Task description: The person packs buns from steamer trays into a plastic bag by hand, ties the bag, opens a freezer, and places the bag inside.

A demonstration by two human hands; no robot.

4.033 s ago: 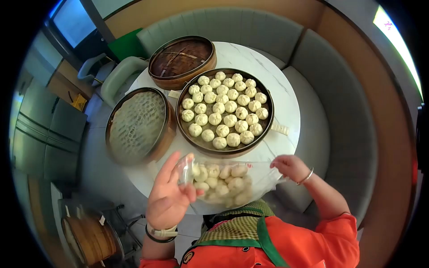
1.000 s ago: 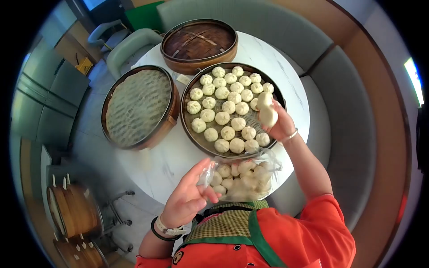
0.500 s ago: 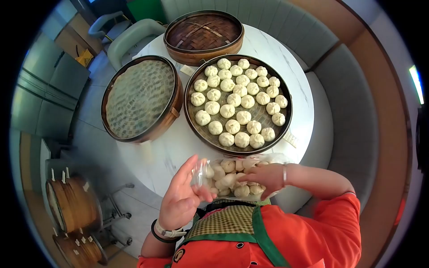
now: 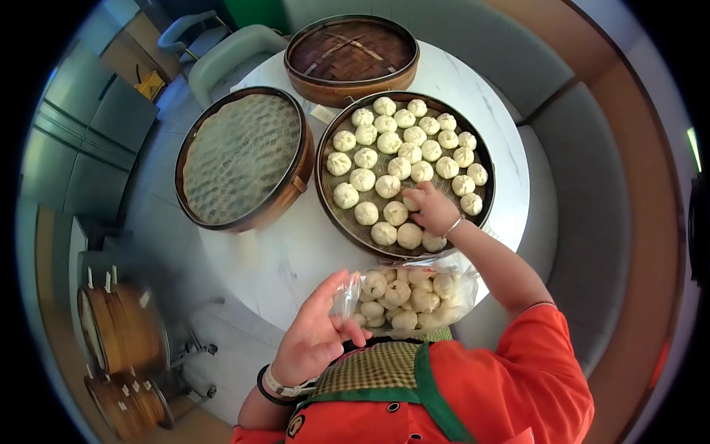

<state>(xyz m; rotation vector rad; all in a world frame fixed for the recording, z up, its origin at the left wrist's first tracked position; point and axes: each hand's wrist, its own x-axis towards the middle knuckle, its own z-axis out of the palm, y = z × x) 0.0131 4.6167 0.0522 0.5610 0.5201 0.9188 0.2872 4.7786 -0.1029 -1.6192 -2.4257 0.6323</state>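
Observation:
My right hand (image 4: 433, 210) is over the round bamboo steamer tray (image 4: 323, 194), its fingers closed on a white pleated steamed bun (image 4: 410, 203) among several others. Part of that bun is hidden by the fingers. My left hand (image 4: 312, 329) is at the left edge of a clear plastic bag (image 4: 464, 307), fingers apart and palm turned toward the bag, seemingly touching its plastic. Several more buns (image 4: 398, 293) fill the bag, which lies at the table's near edge against my apron.
A second steamer tray (image 4: 240, 159), lined with a pale mesh, stands left on the round marble table (image 4: 277, 274). Behind is a woven steamer lid (image 4: 351, 55). A grey bench (image 4: 584, 170) curves along the right. Stacked steamers (image 4: 126, 329) stand lower left.
My right hand has moved from inside the bag up to the steamer tray, onto a bun. My left hand stays by the bag's left edge. The view has shifted slightly.

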